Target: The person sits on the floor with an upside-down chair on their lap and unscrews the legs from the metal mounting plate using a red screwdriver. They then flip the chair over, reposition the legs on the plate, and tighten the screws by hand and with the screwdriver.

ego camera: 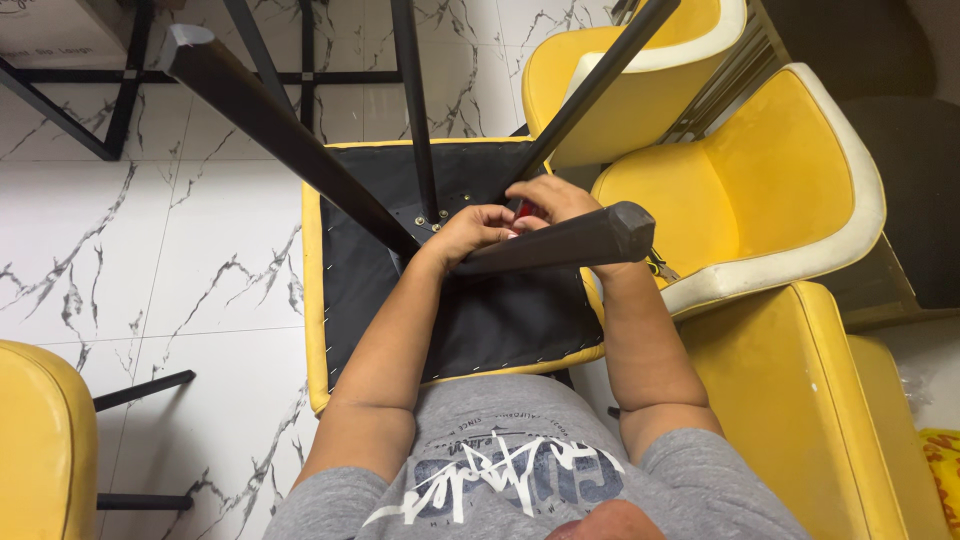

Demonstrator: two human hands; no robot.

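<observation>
While upturned, chair [455, 300] legs [280, 130] point upward.

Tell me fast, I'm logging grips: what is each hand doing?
Left hand: fingers curled, closed at the upturned yellow chair's black fabric underside; contents hidden.
Right hand: closed on a small red object.

A yellow package [940, 470] with red markings lies at the lower right edge.
</observation>
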